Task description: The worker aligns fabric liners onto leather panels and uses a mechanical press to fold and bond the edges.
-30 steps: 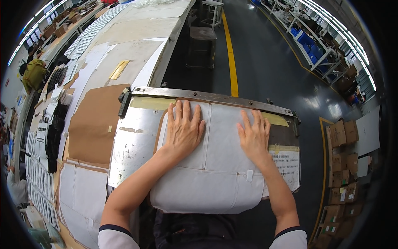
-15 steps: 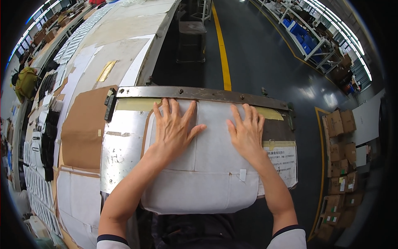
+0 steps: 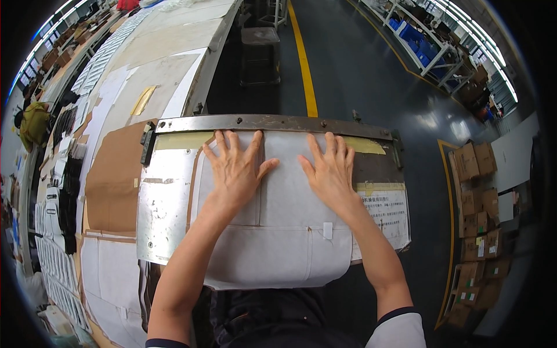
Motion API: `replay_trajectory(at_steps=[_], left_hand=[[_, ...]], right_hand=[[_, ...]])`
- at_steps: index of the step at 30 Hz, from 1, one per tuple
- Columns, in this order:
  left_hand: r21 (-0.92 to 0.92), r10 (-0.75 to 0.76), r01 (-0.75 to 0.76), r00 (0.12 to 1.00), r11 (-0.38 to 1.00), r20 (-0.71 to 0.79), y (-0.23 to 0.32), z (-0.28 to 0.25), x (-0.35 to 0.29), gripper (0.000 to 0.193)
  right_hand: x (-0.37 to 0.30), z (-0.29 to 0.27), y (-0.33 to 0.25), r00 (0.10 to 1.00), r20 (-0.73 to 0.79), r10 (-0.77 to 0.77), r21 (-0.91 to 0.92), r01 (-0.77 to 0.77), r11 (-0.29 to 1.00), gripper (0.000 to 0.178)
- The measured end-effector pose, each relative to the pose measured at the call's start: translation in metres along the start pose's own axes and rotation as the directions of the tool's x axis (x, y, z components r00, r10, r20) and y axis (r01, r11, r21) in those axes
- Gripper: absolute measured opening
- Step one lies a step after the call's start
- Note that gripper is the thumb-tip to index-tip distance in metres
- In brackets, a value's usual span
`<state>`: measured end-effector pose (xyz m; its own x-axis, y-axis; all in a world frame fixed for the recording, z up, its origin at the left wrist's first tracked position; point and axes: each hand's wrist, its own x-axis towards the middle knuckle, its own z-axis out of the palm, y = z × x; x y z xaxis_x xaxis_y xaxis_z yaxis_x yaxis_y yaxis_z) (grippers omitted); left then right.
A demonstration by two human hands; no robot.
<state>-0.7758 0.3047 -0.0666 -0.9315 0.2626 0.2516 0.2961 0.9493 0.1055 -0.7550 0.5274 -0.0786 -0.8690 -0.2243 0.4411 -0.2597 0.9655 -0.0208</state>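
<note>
A light grey, sewn fabric panel [image 3: 278, 255] with seams, brown edging and a small white tab [image 3: 328, 230] lies on a metal plate [image 3: 165, 203]. Its far edge meets a long steel bar [image 3: 284, 123] that runs across the plate. My left hand [image 3: 237, 171] presses flat on the panel's left part, fingers spread and tips at the bar. To its right, my right hand [image 3: 331, 174] also lies flat on the panel, fingers apart, with its tips close to the bar. The panel's near end hangs over the plate's near edge. Neither hand grips anything.
A printed sheet [image 3: 386, 217] covers the plate's right end. On the left, a long table carries a brown panel [image 3: 113, 180], another grey panel [image 3: 107, 272] and stacked parts. Cardboard boxes [image 3: 478, 203] stand at right, beyond a yellow floor line. A stool [image 3: 260, 55] is ahead.
The view has shifted slightly, so bar, plate, panel and hands appear a little higher and further left. Both hands keep the same flat, spread pose on the panel.
</note>
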Motion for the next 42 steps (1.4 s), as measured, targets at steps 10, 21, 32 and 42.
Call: replay_trajectory(at_steps=[10, 21, 32, 42], left_hand=[[0.016, 0.032, -0.032, 0.999, 0.999, 0.026, -0.001, 0.003, 0.000, 0.084], [0.053, -0.045, 0.042, 0.998, 0.998, 0.051, 0.003, 0.002, 0.001, 0.074], [0.015, -0.047, 0.046, 0.999, 0.999, 0.023, 0.002, 0.006, -0.001, 0.067], [-0.102, -0.040, 0.036, 0.998, 0.994, -0.041, -0.004, 0.015, -0.008, 0.072]], right_hand=[[0.002, 0.005, 0.002, 0.999, 0.048, 0.011, 0.009, -0.011, 1.000, 0.056], [0.005, -0.001, -0.005, 0.989, 0.140, 0.056, 0.009, -0.058, 0.998, 0.061], [0.004, -0.004, -0.003, 0.981, 0.184, 0.066, 0.056, -0.078, 0.995, 0.062], [-0.001, 0.004, -0.004, 0.993, 0.109, 0.049, -0.007, -0.049, 0.999, 0.064]])
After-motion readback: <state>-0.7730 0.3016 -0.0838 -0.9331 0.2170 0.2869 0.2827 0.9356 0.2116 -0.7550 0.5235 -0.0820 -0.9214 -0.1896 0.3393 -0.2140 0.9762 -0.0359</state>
